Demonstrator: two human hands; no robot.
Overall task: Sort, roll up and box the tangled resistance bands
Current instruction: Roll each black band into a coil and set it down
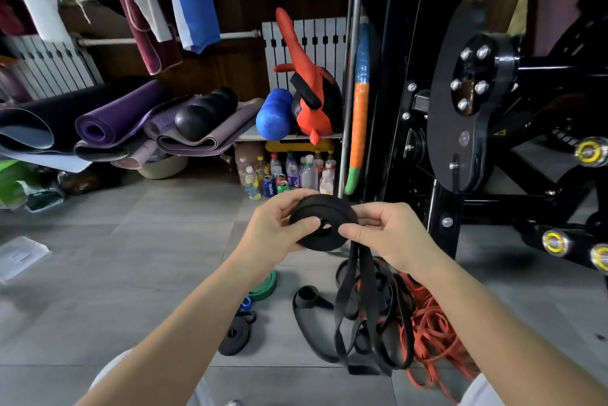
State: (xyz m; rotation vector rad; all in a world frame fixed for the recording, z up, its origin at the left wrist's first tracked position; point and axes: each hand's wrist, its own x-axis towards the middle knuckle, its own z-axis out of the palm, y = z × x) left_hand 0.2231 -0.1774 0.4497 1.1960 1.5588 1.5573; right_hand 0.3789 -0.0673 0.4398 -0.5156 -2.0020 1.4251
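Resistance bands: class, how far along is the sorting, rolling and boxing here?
Done: a small black roll and a coiled green band lie on the floor. In hand: the left hand and right hand grip a black coil, its tail hanging. Left: the black tangle and orange bands; nothing looks boxed yet.

Bare forearms (184,323), pale trousers (477,391)

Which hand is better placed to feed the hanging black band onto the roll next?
Right hand, probably: it pinches the black roll where the loose band drops off, while the left hand grips the roll's other side.
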